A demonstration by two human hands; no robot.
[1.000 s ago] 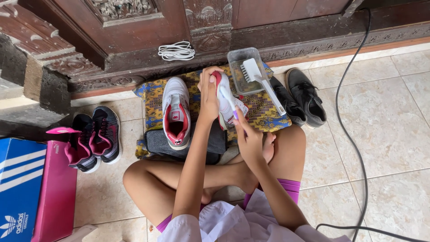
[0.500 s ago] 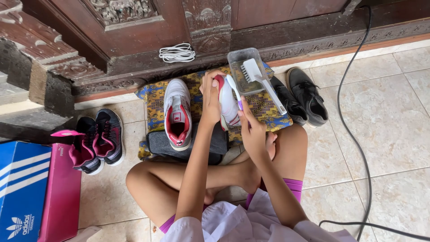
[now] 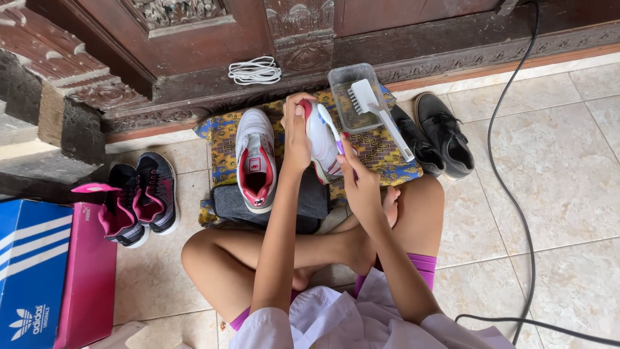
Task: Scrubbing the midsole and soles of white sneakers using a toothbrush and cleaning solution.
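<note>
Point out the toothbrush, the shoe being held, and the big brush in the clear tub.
toothbrush point(image 3: 329, 123): head view, on its white handle near the bristle end.
held shoe point(image 3: 319, 145): head view, on its white side.
big brush point(image 3: 369, 98): head view, on its white head above the clear tub point(image 3: 342, 81).

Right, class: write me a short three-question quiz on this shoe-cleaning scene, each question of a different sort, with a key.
1. True or false: the left hand holds the white sneaker with red trim on its side.
2. Which tool is in the right hand? A) purple-and-white toothbrush B) white scrubbing brush C) grey cloth
3. Fill in: the white scrubbing brush rests in the clear plastic ____.

Key: 1 true. 2 A. 3 tub.
</note>
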